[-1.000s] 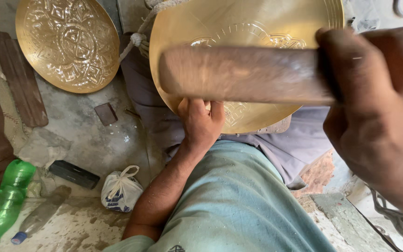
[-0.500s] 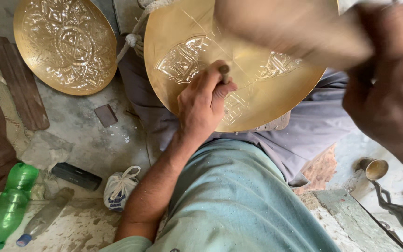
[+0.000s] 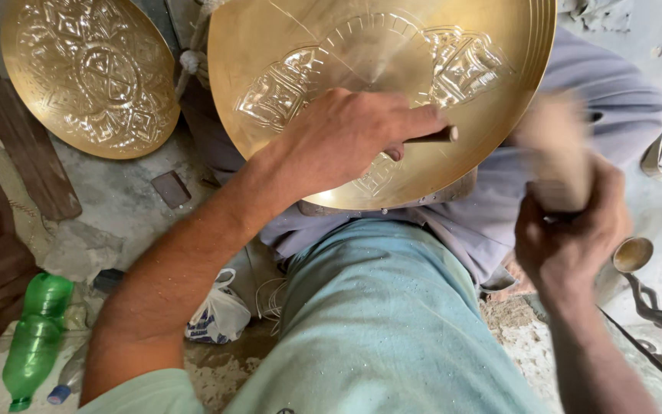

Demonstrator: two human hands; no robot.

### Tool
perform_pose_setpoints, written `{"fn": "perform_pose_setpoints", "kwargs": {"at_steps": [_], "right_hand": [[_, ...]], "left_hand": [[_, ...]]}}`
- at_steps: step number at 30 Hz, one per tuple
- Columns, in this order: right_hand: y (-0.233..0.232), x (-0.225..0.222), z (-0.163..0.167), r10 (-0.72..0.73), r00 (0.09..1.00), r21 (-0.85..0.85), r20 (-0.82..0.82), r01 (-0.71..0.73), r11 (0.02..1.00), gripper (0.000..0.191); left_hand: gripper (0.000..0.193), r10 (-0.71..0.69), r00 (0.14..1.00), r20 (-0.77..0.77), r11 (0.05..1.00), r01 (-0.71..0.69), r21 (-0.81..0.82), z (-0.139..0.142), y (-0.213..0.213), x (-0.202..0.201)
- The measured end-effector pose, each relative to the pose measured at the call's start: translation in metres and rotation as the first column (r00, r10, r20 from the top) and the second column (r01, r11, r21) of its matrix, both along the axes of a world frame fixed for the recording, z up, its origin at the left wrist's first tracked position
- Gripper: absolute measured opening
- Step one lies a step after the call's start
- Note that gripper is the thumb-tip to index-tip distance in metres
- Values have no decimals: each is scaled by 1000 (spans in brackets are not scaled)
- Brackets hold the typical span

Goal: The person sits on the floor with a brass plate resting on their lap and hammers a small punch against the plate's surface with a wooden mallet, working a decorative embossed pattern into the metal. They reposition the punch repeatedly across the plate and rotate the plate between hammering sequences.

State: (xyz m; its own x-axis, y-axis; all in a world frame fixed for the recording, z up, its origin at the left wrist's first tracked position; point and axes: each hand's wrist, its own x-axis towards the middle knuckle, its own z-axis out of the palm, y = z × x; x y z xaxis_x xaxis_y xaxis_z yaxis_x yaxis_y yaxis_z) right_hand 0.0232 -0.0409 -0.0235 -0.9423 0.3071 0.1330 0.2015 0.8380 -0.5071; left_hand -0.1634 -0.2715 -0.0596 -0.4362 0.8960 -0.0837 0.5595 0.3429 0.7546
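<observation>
Left hand (image 3: 346,142) now pinching punch (image 3: 430,137) against brass tray (image 3: 392,46); right hand (image 3: 568,230) dropped, fisted round blurred, probably wooden, mallet (image 3: 557,149).

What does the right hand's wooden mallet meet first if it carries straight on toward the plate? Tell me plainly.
Most likely the end of the thin metal punch that the left hand holds against the brass plate. The mallet in the right hand is blurred, so depth is uncertain.

I read this as metal-craft workshop: embossed brass tray (image 3: 90,73) leaning far left, second brass tray (image 3: 492,46) under work, dusty concrete floor (image 3: 124,199), scrap wood plank (image 3: 28,149) left.
</observation>
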Motion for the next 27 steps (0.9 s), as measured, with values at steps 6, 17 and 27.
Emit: {"fn": "perform_pose_setpoints", "kwargs": {"at_steps": [6, 17, 27], "right_hand": [[-12, 29, -26, -102, 990, 86, 95, 94, 992, 43], [-3, 37, -30, -155, 988, -70, 1, 155, 985, 54], [4, 16, -13, -136, 990, -124, -33, 131, 984, 37]], "left_hand": [[38, -16, 999, -43, 991, 22, 134, 1, 8, -9], [48, -83, 994, -77, 996, 86, 35, 4, 15, -6], [31, 351, 933, 73, 887, -357, 293, -9, -21, 19]]}}
